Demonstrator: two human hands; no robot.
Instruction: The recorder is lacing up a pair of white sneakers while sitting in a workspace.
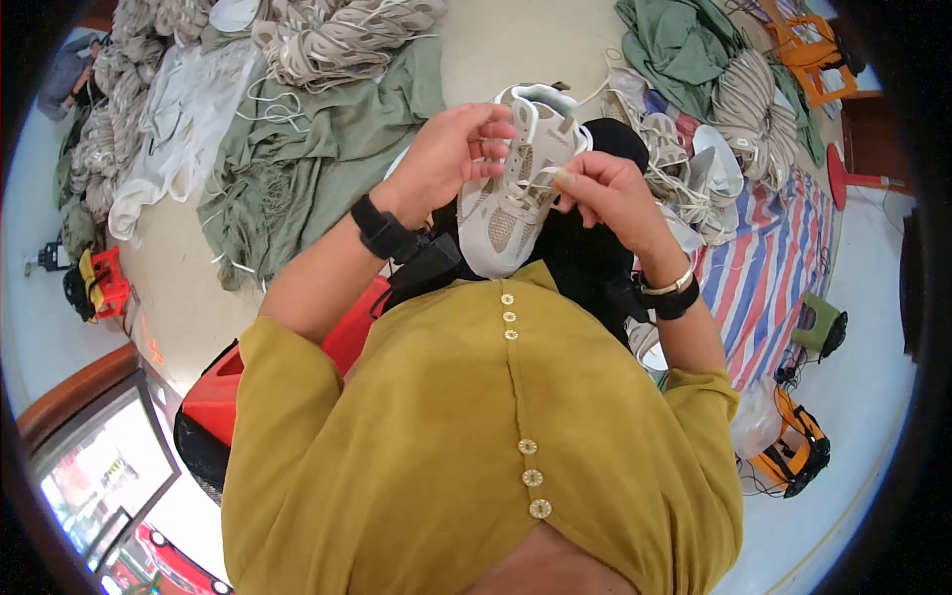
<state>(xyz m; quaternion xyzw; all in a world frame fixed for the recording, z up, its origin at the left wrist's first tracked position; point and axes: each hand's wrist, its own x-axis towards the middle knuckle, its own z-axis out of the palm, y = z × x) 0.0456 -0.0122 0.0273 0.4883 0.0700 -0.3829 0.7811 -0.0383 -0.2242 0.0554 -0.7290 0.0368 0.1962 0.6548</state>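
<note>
A white and beige sneaker (494, 234) rests upright on my dark-clad lap, its toe toward me and its ankle opening away. My right hand (617, 203) is at the right side of the shoe, thumb and finger pinched on a cream shoelace (544, 176) that runs across the lower eyelets. At the left of the shoe's upper is my left hand (443, 157), fingers apart and slightly bent, with nothing visible in them. Its fingertips are close to the eyelet edge; whether they touch it I cannot tell.
Green cloth (317, 164) lies on the floor to the left, below a heap of beige shoes (337, 42). More shoes (716, 169) are piled at the right, by a striped red, white and blue sheet (764, 268). Beneath me is a red seat (213, 389). An orange stool (811, 55) stands far right.
</note>
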